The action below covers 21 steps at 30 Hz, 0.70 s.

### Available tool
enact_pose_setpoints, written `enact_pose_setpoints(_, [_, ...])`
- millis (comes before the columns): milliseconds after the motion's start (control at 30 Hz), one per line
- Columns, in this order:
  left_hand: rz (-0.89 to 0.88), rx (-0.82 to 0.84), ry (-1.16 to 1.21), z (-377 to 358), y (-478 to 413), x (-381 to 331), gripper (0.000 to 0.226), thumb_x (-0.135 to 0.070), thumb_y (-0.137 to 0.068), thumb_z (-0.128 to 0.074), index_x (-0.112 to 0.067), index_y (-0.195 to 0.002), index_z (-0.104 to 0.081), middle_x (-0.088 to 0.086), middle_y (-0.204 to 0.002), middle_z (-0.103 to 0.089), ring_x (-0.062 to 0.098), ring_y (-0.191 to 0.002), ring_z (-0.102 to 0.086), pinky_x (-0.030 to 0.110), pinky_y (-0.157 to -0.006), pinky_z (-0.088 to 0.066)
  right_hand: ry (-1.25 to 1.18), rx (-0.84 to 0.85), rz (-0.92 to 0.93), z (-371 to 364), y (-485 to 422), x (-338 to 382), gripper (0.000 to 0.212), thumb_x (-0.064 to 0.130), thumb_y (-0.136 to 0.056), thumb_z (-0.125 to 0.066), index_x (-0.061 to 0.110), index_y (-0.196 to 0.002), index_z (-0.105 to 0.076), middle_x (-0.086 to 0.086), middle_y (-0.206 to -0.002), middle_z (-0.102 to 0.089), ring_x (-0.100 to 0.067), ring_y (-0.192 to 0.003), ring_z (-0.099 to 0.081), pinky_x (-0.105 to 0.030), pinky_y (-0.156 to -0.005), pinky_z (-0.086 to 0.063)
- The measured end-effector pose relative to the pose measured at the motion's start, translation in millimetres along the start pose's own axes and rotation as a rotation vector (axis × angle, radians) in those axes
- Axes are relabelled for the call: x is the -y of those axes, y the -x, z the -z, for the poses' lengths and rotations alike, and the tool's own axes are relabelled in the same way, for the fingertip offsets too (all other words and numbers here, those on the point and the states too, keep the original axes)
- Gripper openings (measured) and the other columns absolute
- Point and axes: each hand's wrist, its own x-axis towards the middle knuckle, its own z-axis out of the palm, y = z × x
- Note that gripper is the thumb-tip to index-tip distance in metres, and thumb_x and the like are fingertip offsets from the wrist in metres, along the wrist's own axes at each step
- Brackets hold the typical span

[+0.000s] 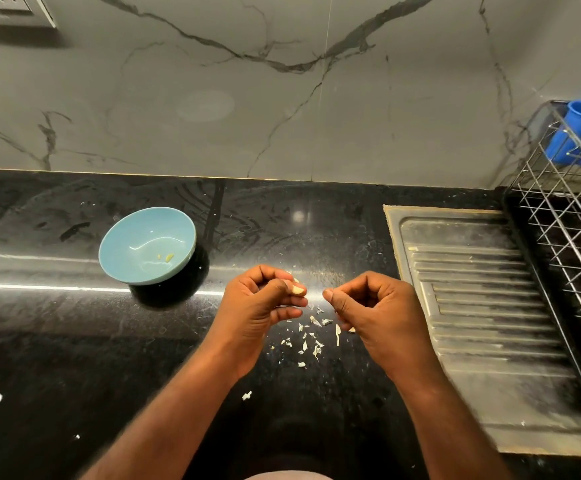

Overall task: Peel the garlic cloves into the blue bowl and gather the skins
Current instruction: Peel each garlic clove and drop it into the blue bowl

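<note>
Head view looks down on a black counter (pixel 57 341), where the left hand (pixel 265 303) pinches a garlic clove (pixel 297 290) between thumb and curled fingers. The clove's pale end pokes out toward the right hand (pixel 372 306). That hand sits just beside it with fingers curled in and thumb against forefinger; whether a scrap of skin is caught there cannot be told. Torn skins (pixel 311 336) lie scattered on the counter below and between the hands, with a few stray flakes nearer the person. The blue bowl (pixel 109 244) stands well apart to the left and holds only a couple of small yellowish bits. A clove this small is probably light and firm, and likely slick once bare, so it seems best held by its sides while a nail lifts the papery edge at the tip. The skins look thin, dry and feather-light. They would likely scatter if swept fast, so gathering them calls for slow strokes with a flat hand. A steel drainboard (pixel 472 289) lies to the right.
</note>
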Motion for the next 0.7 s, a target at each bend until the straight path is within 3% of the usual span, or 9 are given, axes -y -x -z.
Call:
enact_pose_setpoints(67, [0.012, -0.052, -0.041, 6, -6, 9, 0.011, 0.003, -0.085, -0.061, -0.008, -0.086, -0.061, 0.004, -0.067, -0.064, 0.015, -0.061, -0.06, 0.022, -0.056, -0.052, 0.074, -0.027, -0.032, -1, -4, -10, 0.018, 0.017, -0.079, -0.083, 0.015, -0.07, -0.067, -0.001, -0.061, -0.069, -0.009, -0.051, -0.06, -0.025, -0.051, -0.053])
enact_pose_setpoints(133, [0.031, -0.099, -0.129, 13, -13, 21, 0.018, 0.003, -0.094, -0.049, -0.007, -0.09, -0.063, 0.002, -0.064, -0.057, 0.011, -0.058, -0.053, 0.019, -0.052, -0.047, 0.183, 0.055, -0.096, -2, -8, -25, 0.017, 0.011, -0.081, -0.08, 0.02, -0.072, -0.069, 0.0, -0.064, -0.069, -0.007, -0.053, -0.059, -0.022, -0.051, -0.049])
enact_pose_setpoints(200, [0.061, -0.118, -0.238, 21, -18, 33, 0.019, -0.001, -0.097, -0.049, -0.006, -0.092, -0.067, 0.001, -0.064, -0.054, 0.008, -0.057, -0.049, 0.017, -0.051, -0.045, 0.307, 0.139, -0.153, -3, -10, -38, 0.023, 0.006, -0.086, -0.073, 0.027, -0.076, -0.071, -0.001, -0.069, -0.07, -0.008, -0.056, -0.059, -0.021, -0.051, -0.046])
enact_pose_setpoints(367, [0.127, -0.076, -0.356, 37, -22, 55, 0.02, -0.02, -0.094, -0.064, -0.002, -0.088, -0.069, 0.0, -0.067, -0.057, 0.009, -0.064, -0.052, 0.019, -0.059, -0.049, 0.314, -0.112, -0.078, -1, -22, -40, 0.028, -0.005, -0.075, -0.07, 0.02, -0.066, -0.061, 0.004, -0.064, -0.063, -0.012, -0.06, -0.058, -0.029, -0.056, -0.049])
enact_pose_setpoints(433, [0.138, -0.063, -0.335, 37, -23, 56, 0.021, -0.024, -0.088, -0.068, -0.004, -0.084, -0.068, 0.003, -0.068, -0.06, 0.012, -0.064, -0.056, 0.021, -0.06, -0.052, 0.366, 0.013, -0.107, -6, -28, -43, 0.027, -0.004, -0.078, -0.069, 0.022, -0.076, -0.065, 0.004, -0.076, -0.064, -0.012, -0.071, -0.061, -0.026, -0.06, -0.051])
enact_pose_setpoints(500, [0.148, -0.052, -0.286, 35, -23, 54, 0.025, -0.028, -0.08, -0.071, -0.003, -0.084, -0.068, 0.005, -0.068, -0.063, 0.013, -0.063, -0.058, 0.023, -0.06, -0.054, 0.451, 0.214, -0.181, -14, -29, -50, 0.036, -0.004, -0.082, -0.065, 0.028, -0.098, -0.07, 0.005, -0.097, -0.065, -0.009, -0.089, -0.063, -0.019, -0.068, -0.052])
enact_pose_setpoints(533, [0.148, -0.05, -0.271, 35, -23, 53, 0.026, -0.027, -0.077, -0.072, -0.002, -0.086, -0.068, 0.006, -0.069, -0.064, 0.013, -0.062, -0.06, 0.023, -0.058, -0.054, 0.46, 0.22, -0.188, -19, -30, -52, 0.039, -0.004, -0.082, -0.064, 0.03, -0.101, -0.07, 0.005, -0.101, -0.064, -0.008, -0.093, -0.062, -0.02, -0.07, -0.051])
enact_pose_setpoints(633, [0.117, -0.076, -0.274, 40, -23, 50, 0.021, -0.013, -0.078, -0.075, 0.003, -0.09, -0.068, 0.01, -0.073, -0.07, 0.015, -0.065, -0.066, 0.021, -0.058, -0.055, 0.335, 0.074, -0.12, -33, -33, -48, 0.017, 0.009, -0.085, -0.071, 0.026, -0.09, -0.071, 0.006, -0.088, -0.068, -0.01, -0.082, -0.066, -0.021, -0.067, -0.053])
enact_pose_setpoints(700, [0.1, -0.121, -0.236, 44, -25, 48, 0.021, -0.008, -0.079, -0.075, 0.006, -0.091, -0.067, 0.014, -0.076, -0.073, 0.018, -0.066, -0.069, 0.021, -0.058, -0.056, 0.156, 0.197, -0.133, -47, -35, -39, 0.007, 0.016, -0.09, -0.071, 0.022, -0.095, -0.072, 0.003, -0.089, -0.072, -0.012, -0.081, -0.07, -0.025, -0.071, -0.058])
